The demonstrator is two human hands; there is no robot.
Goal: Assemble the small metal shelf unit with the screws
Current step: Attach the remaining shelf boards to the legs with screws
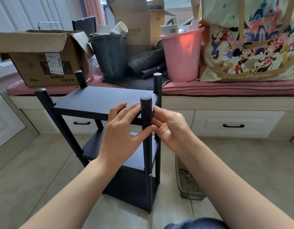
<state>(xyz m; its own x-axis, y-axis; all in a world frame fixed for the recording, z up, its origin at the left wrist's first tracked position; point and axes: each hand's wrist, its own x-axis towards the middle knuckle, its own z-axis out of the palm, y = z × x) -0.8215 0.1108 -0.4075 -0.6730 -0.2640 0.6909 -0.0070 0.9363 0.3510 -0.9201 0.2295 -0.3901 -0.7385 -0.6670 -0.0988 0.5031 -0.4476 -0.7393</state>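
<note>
The black metal shelf unit (100, 100) stands on the tiled floor with three shelves and four round posts. My left hand (121, 129) lies with straight fingers on the top shelf's front right corner, its thumb pressed across the front right post (146, 103). My right hand (171, 126) is at the right of that post, fingers curled against it just under the top shelf, thumb touching it lower down. An open screw hole (149, 120) shows on the post between my hands. A silver screw (150, 175) sits in the post at the lower shelf. Anything my right fingers may pinch is hidden.
A small grey tray (181, 182) with a screw in it lies on the floor right of the unit. Behind runs a window bench with drawers (233, 124), loaded with a cardboard box (43, 63), a grey bin (109, 55), a pink bin (182, 57) and a printed bag (252, 43).
</note>
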